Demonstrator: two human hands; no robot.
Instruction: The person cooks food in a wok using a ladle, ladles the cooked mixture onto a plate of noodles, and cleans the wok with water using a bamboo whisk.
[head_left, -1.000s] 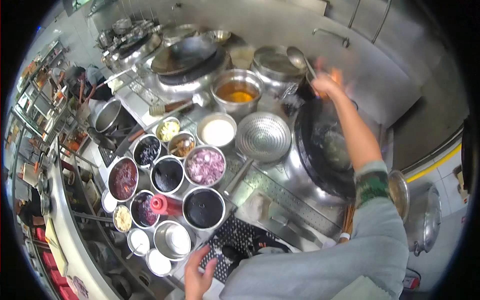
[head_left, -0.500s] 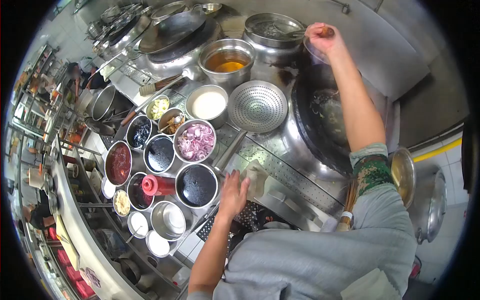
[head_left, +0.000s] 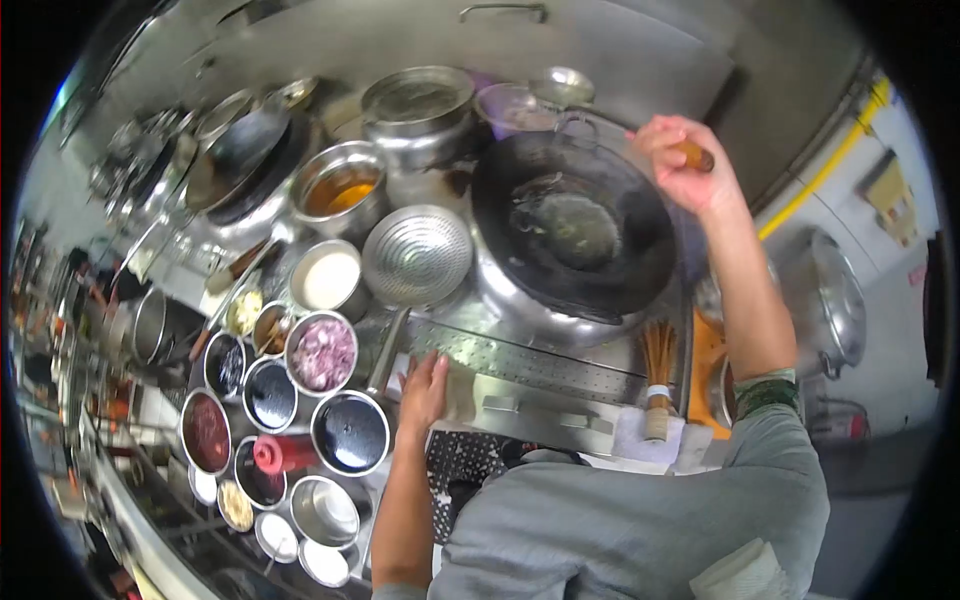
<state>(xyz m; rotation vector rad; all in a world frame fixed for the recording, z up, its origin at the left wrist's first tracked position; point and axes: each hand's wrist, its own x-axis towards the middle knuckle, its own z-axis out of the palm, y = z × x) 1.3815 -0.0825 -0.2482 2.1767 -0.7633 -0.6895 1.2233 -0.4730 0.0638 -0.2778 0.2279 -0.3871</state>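
My right hand [head_left: 685, 165] is wrapped round the wooden handle of a ladle [head_left: 562, 88], held out beyond the wok. The ladle's metal bowl is by a purplish bowl [head_left: 515, 108] at the back; whether they touch I cannot tell. Below my right hand a black wok [head_left: 625, 265] sits on the stove with some cloudy liquid in its bottom. My left hand [head_left: 424, 392] has its fingers stretched out at the counter's front edge, between the strainer's handle and a folded cloth [head_left: 460, 392]. A perforated strainer [head_left: 418, 255] lies left of the wok.
Pots of sauces, a pot of chopped purple onion [head_left: 321, 353] and a red squeeze bottle [head_left: 282, 453] crowd the left. A pot of orange oil [head_left: 340, 190] and a large metal pot [head_left: 417, 100] stand behind. A bamboo brush [head_left: 657, 385] rests at the front right.
The view has swung right. The ladle has moved from the large metal pot at the back across to the purplish bowl behind the wok. My left hand stays near the counter's front edge.
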